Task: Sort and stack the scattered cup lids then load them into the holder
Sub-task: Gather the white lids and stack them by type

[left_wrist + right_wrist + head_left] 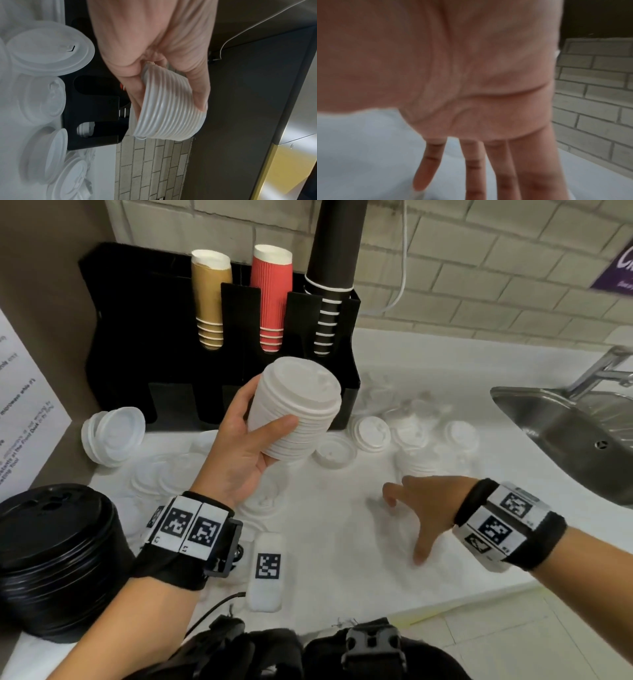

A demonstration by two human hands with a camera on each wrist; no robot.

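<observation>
Many loose white lids (371, 433) wash out against the worktop (342, 559)—the left hand (236, 453) grips a lid stack (294, 412) near the holder (137, 337), ridges clear only wrist-side—while the right hand (421, 508) hovers, fingers spread.

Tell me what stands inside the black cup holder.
The black cup holder carries three upside-down stacks: tan cups, red ribbed cups and black cups. Its lower front slots look dark; their contents cannot be made out.

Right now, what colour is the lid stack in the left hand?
White. The lid stack gripped by the left hand shows best in the head view.
</observation>
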